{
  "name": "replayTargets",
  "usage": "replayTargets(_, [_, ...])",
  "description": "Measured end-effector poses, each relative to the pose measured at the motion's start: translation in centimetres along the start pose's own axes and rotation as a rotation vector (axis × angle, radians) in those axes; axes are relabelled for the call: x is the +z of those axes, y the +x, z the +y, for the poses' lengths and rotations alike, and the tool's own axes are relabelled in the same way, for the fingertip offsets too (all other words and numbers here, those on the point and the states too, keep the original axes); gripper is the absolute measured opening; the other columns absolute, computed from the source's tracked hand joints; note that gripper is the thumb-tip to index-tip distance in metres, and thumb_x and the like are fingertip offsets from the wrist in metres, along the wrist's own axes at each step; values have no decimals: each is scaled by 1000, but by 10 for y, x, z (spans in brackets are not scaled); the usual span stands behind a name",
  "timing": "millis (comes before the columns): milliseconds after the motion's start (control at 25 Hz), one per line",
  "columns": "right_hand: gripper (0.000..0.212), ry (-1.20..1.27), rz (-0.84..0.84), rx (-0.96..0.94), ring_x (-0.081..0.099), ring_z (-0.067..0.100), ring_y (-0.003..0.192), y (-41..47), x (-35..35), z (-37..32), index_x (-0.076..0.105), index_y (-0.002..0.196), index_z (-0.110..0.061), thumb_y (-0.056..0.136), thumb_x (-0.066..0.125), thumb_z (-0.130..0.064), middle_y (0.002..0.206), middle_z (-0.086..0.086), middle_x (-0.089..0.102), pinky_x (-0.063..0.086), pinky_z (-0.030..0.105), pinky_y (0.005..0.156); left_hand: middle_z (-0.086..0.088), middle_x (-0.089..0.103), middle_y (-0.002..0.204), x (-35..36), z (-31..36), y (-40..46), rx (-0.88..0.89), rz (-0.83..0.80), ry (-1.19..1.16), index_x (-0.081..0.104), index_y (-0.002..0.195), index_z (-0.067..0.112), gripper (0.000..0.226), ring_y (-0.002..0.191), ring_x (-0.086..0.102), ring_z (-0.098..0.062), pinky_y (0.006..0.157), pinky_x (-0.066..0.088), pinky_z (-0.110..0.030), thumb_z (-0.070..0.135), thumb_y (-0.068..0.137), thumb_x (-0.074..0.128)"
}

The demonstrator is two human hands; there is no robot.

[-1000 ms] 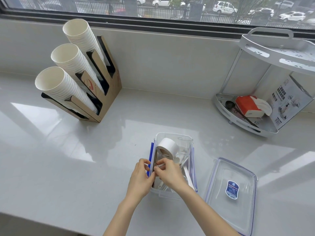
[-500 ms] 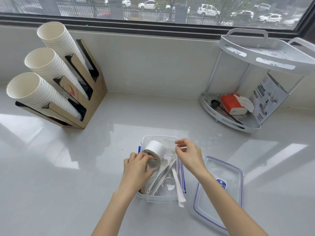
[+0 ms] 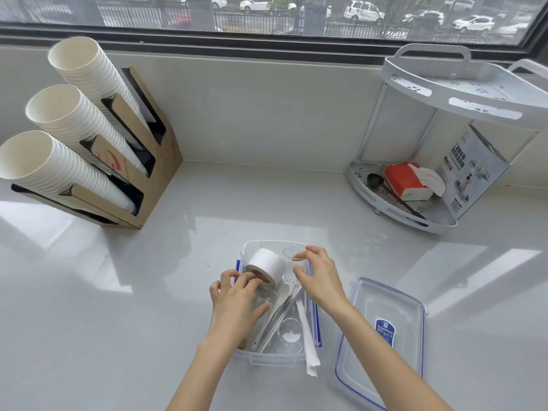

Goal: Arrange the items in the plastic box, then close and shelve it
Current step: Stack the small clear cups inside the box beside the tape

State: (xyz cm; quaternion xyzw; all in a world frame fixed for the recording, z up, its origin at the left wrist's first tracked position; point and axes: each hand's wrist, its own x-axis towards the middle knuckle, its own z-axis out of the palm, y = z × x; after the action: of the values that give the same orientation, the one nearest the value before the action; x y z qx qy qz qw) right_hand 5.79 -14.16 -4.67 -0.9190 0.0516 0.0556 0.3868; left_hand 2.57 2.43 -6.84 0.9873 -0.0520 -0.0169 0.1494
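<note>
1. Plastic box (image 3: 268, 358) open on the counter (image 3: 118, 292), near its front edge and roughly mid-width; handy for both hands, with the lid off to allow sorting.
2. White tape roll (image 3: 264, 266) at the box's far left corner; long flat utensils slanted along the middle; a clear cup (image 3: 287, 337) at the near end; a white wrapped stick (image 3: 307, 336) along the right wall, its end poking past the near rim, so likely needing a tuck before closing.
3. Left hand (image 3: 237, 307) over the left side, fingers curled on something below the roll; exact grip impossible to tell.
4. Right hand (image 3: 318, 277) at the far right corner, thumb and forefinger pinching the rim of a small clear cup (image 3: 292, 255), probably to seat it.
5. Lid (image 3: 382, 336) flat just right of the box, ready for closing.
6. Corner rack (image 3: 415, 209) at the back right, probably the shelving spot.
</note>
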Motion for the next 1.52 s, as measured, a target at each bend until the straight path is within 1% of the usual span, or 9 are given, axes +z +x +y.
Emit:
replayTargets(240, [13, 159, 41, -17, 46, 15, 119, -11, -9, -1, 65, 95, -16, 86, 56, -17, 122, 1, 51, 30, 19, 91, 22, 54, 118, 0, 5, -8, -39, 54, -117, 53, 95, 32, 18, 120, 28, -16, 74, 6, -26, 42, 80, 55])
replayTargets(400, [9, 323, 47, -57, 53, 10, 99, -23, -25, -11, 61, 80, -26, 84, 61, -17, 115, -6, 49, 41, 22, 87, 27, 56, 104, -6, 7, -12, -26, 85, -195, 52, 85, 33, 11, 114, 33, -15, 70, 4, -24, 40, 80, 58])
replayTargets(640, [14, 397, 6, -210, 58, 3, 96, -40, -29, -24, 58, 82, -28, 81, 65, -15, 120, -8, 55, 49, 20, 86, 30, 44, 91, -18, 18, -11, -11, 137, -449, 37, 93, 37, 40, 97, 33, -5, 77, 11, -18, 33, 71, 70])
replayTargets(800, [24, 255, -78, -300, 55, 2, 100, -42, -23, -21, 60, 104, -21, 82, 64, -14, 125, -9, 53, 43, 7, 82, 25, 47, 96, -22, 23, -10, -9, 101, -695, 31, 101, 35, 54, 91, 49, -6, 83, 34, -23, 25, 69, 74])
replayTargets(960, [41, 176, -173, -327, 49, 0, 109, -43, -16, -16, 49, 126, -25, 87, 57, -19, 129, -10, 50, 38, 3, 83, 23, 47, 104, -22, 21, -13, -18, 90, -761, 29, 117, 35, 65, 92, 50, 5, 74, 36, -8, 26, 71, 73])
replayTargets(1080, [39, 102, -197, -223, 50, 5, 104, -43, -16, -10, 45, 127, -20, 89, 52, -25, 128, -1, 51, 42, 13, 87, 10, 47, 111, -22, 14, -11, -66, 115, -759, 28, 132, 22, 75, 97, 49, -6, 76, 36, -15, 19, 72, 72])
replayTargets(1240, [51, -409, -456, -301, 44, 22, 117, -49, -3, -7, 43, 128, -20, 82, 57, -36, 124, 6, 49, 34, 32, 100, 4, 48, 118, -22, 9, -10, -102, 119, -772, 28, 134, 21, 74, 100, 48, -9, 82, 35, -21, 18, 73, 71])
replayTargets(1400, [57, -690, -505, -370, 39, 28, 121, -51, 7, -11, 41, 133, -19, 80, 58, -32, 128, 11, 49, 27, 36, 103, 1, 48, 126, -21, 8, -11, -110, 118, -762, 30, 134, 20, 73, 107, 48, -12, 85, 35, -22, 19, 74, 71])
replayTargets(1520, [46, -652, -496, -377, 43, 28, 119, -50, 7, -10, 47, 129, -20, 83, 53, -28, 127, 10, 52, 29, 35, 101, -1, 48, 129, -22, 6, -11, -108, 122, -745, 31, 134, 18, 72, 108, 47, -11, 85, 34, -19, 17, 74, 70])
